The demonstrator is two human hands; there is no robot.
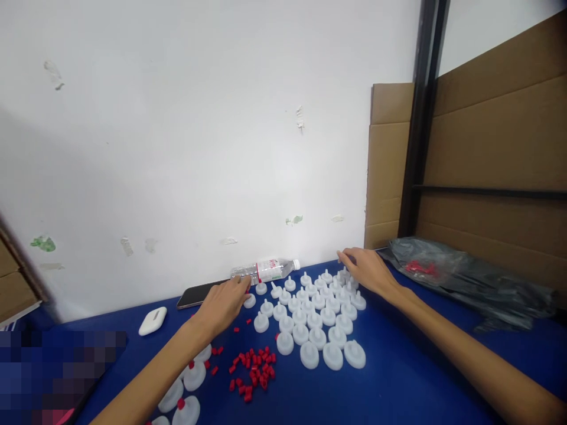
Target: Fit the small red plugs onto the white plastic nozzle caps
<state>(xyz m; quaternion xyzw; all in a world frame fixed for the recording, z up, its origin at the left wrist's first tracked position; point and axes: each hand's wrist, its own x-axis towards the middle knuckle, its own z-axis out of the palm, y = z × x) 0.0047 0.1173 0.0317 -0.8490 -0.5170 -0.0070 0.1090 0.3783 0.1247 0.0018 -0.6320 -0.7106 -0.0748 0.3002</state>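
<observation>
My left hand (pixel 224 302) is at the back of the table, its fingers closed around a small red cap on a white nozzle lid (pixel 249 301); the fingers partly hide this contact. My right hand (pixel 367 268) hovers at the back right edge of a cluster of white nozzle lids (pixel 314 320), fingers apart, with no held object visible. Most of these lids stand with bare nozzles upward. Loose red caps (pixel 253 369) lie in a pile left of the cluster. Below my left forearm, several white lids carry red caps on their nozzles (pixel 194 376).
A clear plastic bottle (pixel 270 270) lies along the wall. Beside it are a dark phone (pixel 199 295) and a white earphone case (pixel 153 321). At right, a grey plastic bag (pixel 460 283) lies before cardboard sheets (pixel 496 136) and a dark metal post (pixel 419 130).
</observation>
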